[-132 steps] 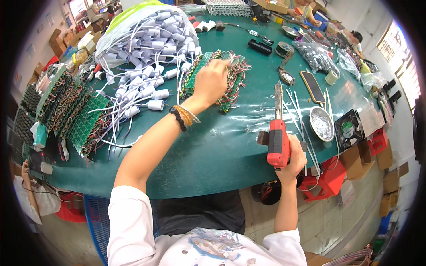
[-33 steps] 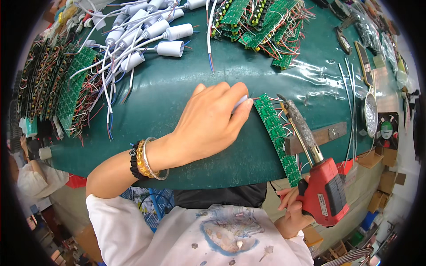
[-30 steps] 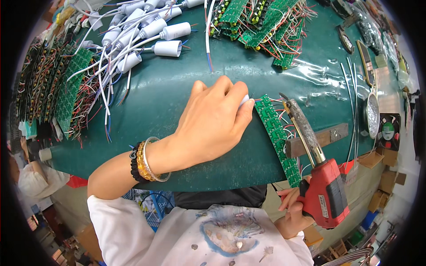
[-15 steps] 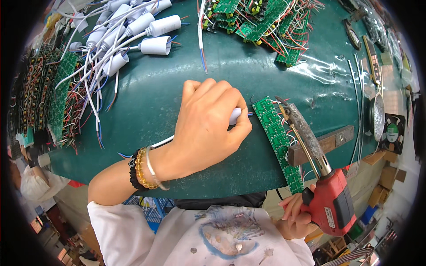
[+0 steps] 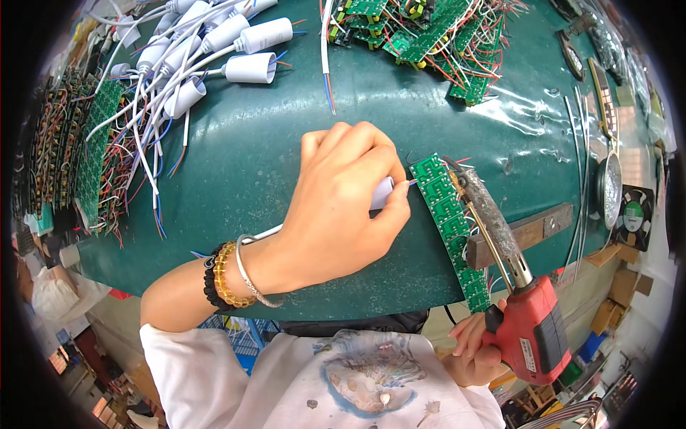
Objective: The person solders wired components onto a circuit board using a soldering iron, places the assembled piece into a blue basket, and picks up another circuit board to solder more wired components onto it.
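Note:
My left hand is closed around a white plastic cap with a white cable running back under my wrist. Thin coloured wire ends from the cap reach the left edge of a long green circuit board; whether they touch a pad I cannot tell. In my right hand, at the table's near edge, is a red soldering gun. Its long barrel slants up and left over the board, with the tip close to the board's upper right edge. My fingers hide most of the cap.
White capped cables lie heaped at the far left, beside stacked circuit boards. More green boards with red and white wires are piled at the back. A bar-shaped block lies under the barrel. A round metal dish stands right.
My left hand has shifted slightly to the right with the cap, bringing its wires closer to the board. The soldering gun's tip has moved slightly right.

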A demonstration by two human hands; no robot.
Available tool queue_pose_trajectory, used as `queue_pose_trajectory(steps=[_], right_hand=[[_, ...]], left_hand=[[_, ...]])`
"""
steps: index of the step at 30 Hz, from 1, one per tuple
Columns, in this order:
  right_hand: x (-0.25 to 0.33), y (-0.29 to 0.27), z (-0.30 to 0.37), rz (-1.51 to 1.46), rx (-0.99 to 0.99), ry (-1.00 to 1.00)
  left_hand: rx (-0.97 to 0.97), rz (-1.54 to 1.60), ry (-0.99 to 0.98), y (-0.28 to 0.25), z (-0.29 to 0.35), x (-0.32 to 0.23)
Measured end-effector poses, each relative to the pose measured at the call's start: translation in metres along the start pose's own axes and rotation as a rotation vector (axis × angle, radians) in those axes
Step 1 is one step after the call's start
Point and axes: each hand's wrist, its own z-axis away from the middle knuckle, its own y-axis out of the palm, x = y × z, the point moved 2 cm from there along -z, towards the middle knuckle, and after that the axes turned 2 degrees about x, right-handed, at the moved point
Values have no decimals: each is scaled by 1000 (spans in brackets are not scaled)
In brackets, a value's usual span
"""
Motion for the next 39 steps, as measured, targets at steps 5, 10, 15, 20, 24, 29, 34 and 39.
queue_pose_trajectory(steps=[5, 10, 15, 20, 24, 29, 34, 39], right_hand=[[-2, 7, -4, -12, 32, -98], [7, 4, -8, 20, 95, 52], [-1, -3, -6, -166, 77, 34], [3, -7, -6, -73, 208, 9], [1, -1, -2, -76, 4, -58], [5, 1, 5, 9, -75, 11], [6, -7, 0, -113, -6, 27], [6, -7, -1, -77, 6, 63]], left_hand=[[-31, 29, -22, 2, -2, 3], [-44, 7, -25, 3, -2, 4], [-74, -5, -19, 5, -2, 4], [-82, -12, -11, 6, -2, 4], [-88, -14, -7, 7, -2, 4], [-96, -34, 5, 8, -3, 4], [-96, -36, 8, 8, -2, 4], [-103, -41, 15, 9, -2, 5]])
